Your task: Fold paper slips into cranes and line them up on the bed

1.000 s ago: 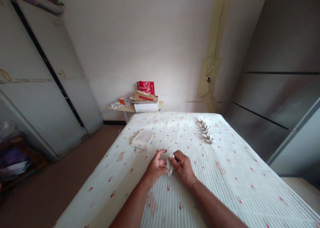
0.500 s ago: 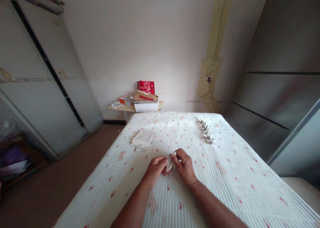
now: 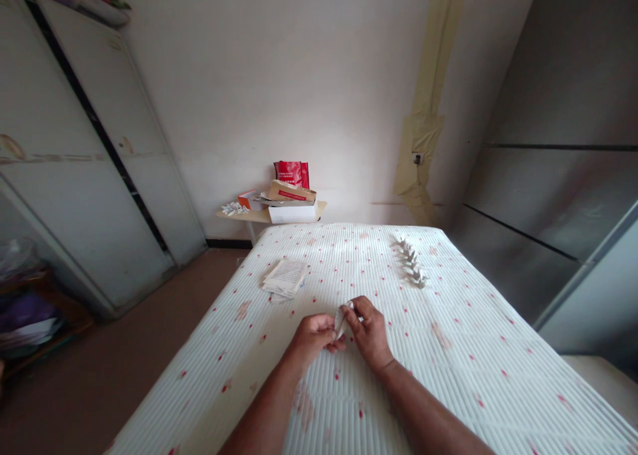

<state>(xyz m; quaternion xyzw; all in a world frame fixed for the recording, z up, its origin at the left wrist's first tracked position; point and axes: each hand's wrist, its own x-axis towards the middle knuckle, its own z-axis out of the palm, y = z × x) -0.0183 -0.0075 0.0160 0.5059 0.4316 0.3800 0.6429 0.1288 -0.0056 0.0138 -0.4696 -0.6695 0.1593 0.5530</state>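
Observation:
A small folded piece of paper [image 3: 341, 323] is held between my two hands above the bed. My left hand [image 3: 315, 335] pinches its left and lower side with thumb and fingers. My right hand [image 3: 367, 330] grips its upper right edge, thumb on the near face. Fingers cover much of the paper. Beyond my left hand lies a stack of printed paper sheets [image 3: 286, 277]. To the far right, several folded paper figures [image 3: 409, 261] stand in a row on the striped bedspread [image 3: 359, 262].
Past the bed's far edge, a small table [image 3: 256, 216] bears a white box [image 3: 293, 214], a red bag [image 3: 291, 174] and a pile of small white pieces [image 3: 234, 208]. Wardrobes stand on the left [image 3: 90, 149] and the right [image 3: 548, 182].
The paper has tilted slightly between my hands, and its lower tip now sits closer to my left fingertips. My left thumb has shifted a little lower along it. Both hands keep hold.

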